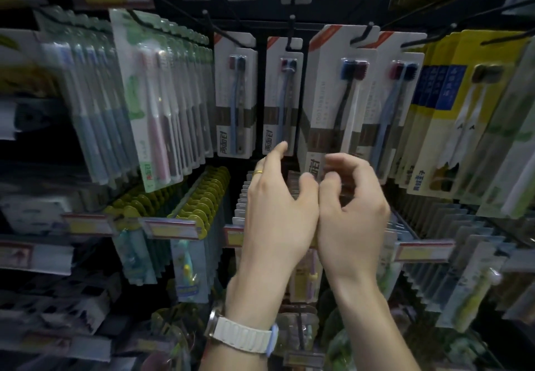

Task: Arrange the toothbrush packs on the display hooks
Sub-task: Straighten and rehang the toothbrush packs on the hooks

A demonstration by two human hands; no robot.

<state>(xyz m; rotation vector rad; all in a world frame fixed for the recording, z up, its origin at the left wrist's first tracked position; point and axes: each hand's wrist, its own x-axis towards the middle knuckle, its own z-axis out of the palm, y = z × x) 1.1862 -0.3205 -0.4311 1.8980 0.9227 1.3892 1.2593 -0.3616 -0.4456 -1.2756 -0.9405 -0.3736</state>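
White toothbrush packs hang from black display hooks [291,27] in the middle row. My left hand [278,205], wearing a ring and a white watch, has its fingers spread, and the index fingertip touches the bottom of the centre pack [282,95]. My right hand [353,214] is curled at the lower end of a tilted pack [338,95], which hangs from its own hook [365,34]. The fingers cover that pack's bottom edge, so any grip is hidden. Another white pack [235,92] hangs further left.
Rows of green-backed packs [162,95] fill the left side and yellow packs [463,115] the right. Below my hands, lower hooks carry dense rows of packs behind price rails [173,227]. More packs hang overhead.
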